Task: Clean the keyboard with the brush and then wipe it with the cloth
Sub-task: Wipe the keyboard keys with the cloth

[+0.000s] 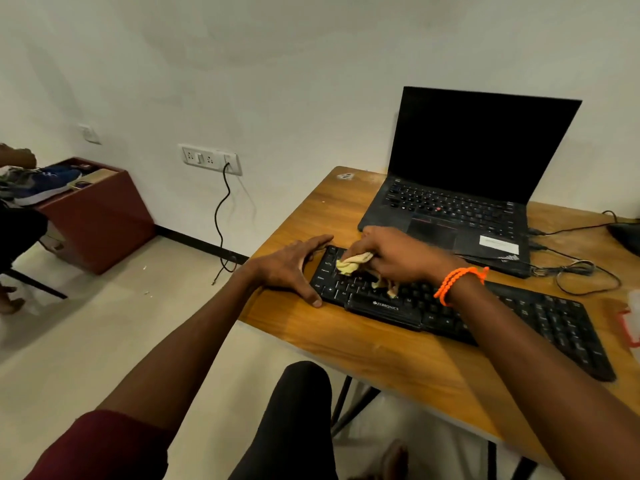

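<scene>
While left hand (292, 266) braces keyboard (485, 313) open-palmed, right hand (394, 258) grips cloth (351, 264)

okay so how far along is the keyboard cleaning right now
Brushing seems over: no brush is in view. Wiping is in hand: the right hand presses a bunched yellow cloth on the left end of the keyboard, while the left hand steadies that end. The keys further right probably remain.

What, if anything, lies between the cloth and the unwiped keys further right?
Nothing visible does. The right hand presses the cloth on the keyboard's left end; the keys rightward lie bare.
</scene>
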